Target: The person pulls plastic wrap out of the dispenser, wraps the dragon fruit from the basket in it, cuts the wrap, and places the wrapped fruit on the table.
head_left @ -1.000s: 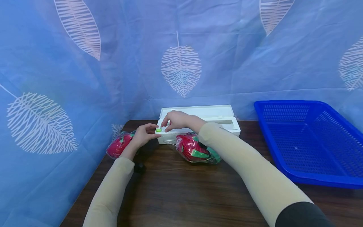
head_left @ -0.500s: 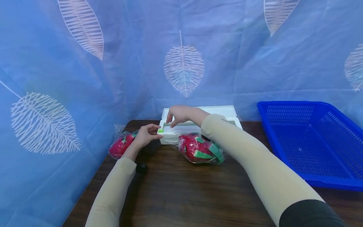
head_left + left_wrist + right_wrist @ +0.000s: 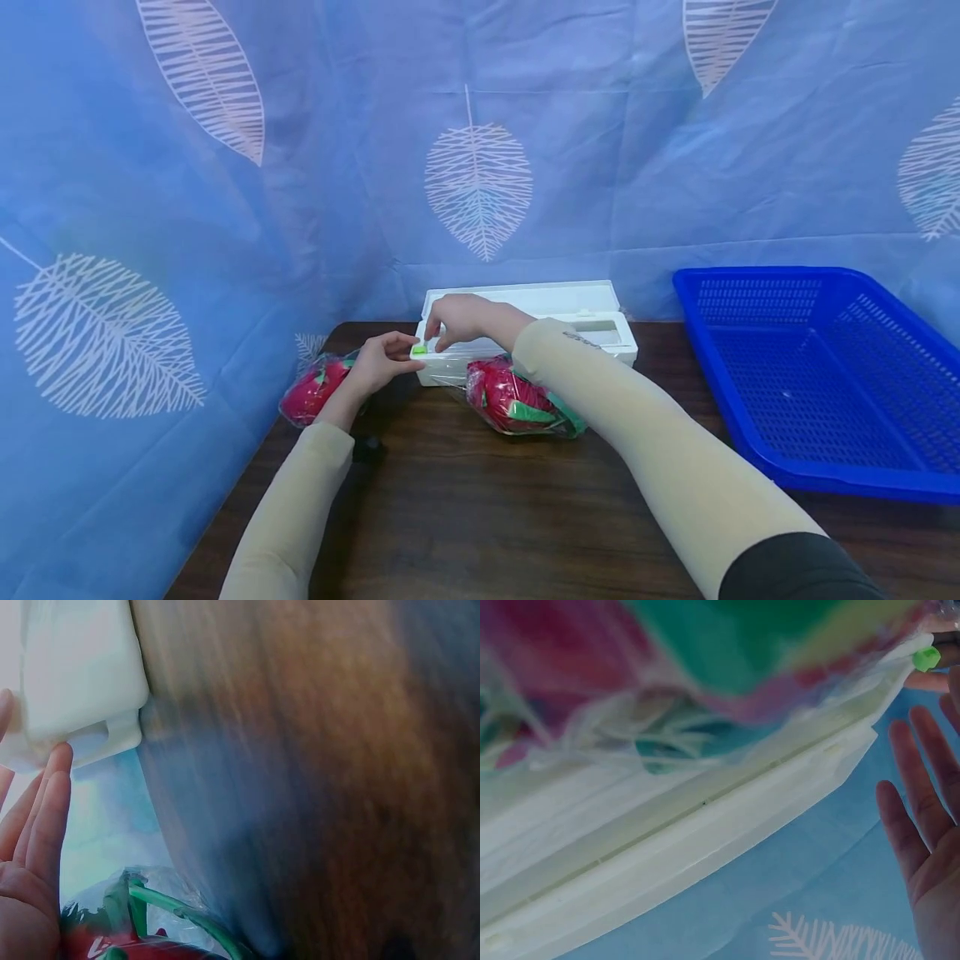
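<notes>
A white cling film dispenser [image 3: 517, 329] lies lengthwise at the back of the dark table, its lid raised. A small green cutter slide [image 3: 419, 350] sits at its left end. My left hand [image 3: 377, 362] holds that end, thumb on the front and fingers at the side. My right hand [image 3: 461, 318] hovers over the left part, index finger and thumb apart near the slide. In the right wrist view its other fingers [image 3: 922, 791] are straight and spread. Clear film runs from the dispenser's front toward a wrapped red and green dragon fruit [image 3: 517, 400], partly behind my right forearm.
Another wrapped dragon fruit [image 3: 315, 392] lies at the table's left edge, beside my left wrist. A large blue plastic basket [image 3: 750, 450] stands on the right. Behind the table hangs a blue cloth [image 3: 360, 167] with white leaf prints.
Half a second ago my right hand was raised further back over the dispenser; now it is lower and nearer the green slide, as one second ago. My left hand stays at the end.
</notes>
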The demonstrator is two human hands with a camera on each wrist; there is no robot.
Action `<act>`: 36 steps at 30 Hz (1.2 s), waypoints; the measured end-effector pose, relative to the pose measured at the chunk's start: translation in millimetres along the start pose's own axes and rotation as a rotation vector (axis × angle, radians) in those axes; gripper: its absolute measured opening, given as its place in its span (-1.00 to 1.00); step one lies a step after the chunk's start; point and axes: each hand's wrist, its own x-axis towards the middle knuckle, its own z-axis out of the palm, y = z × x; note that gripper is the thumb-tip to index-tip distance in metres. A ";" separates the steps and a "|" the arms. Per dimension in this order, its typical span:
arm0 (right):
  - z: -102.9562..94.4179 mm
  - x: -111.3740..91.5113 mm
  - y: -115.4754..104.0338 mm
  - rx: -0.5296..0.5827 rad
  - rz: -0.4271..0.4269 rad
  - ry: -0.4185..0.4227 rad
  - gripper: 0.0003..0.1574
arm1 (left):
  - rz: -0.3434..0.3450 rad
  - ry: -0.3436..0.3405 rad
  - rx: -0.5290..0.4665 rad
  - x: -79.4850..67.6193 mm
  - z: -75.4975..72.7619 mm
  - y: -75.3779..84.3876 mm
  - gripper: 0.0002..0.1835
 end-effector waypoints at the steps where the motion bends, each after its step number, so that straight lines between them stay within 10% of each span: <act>1: 1.5 1.1 -0.6 -0.004 0.001 0.006 -0.65 | -0.007 0.006 -0.001 -0.4 -0.6 -1.1 -0.60; 36: 1.2 20.0 -8.5 -0.007 -0.048 -0.055 -0.63 | -0.003 0.002 -0.049 5.8 -2.0 -3.9 -0.58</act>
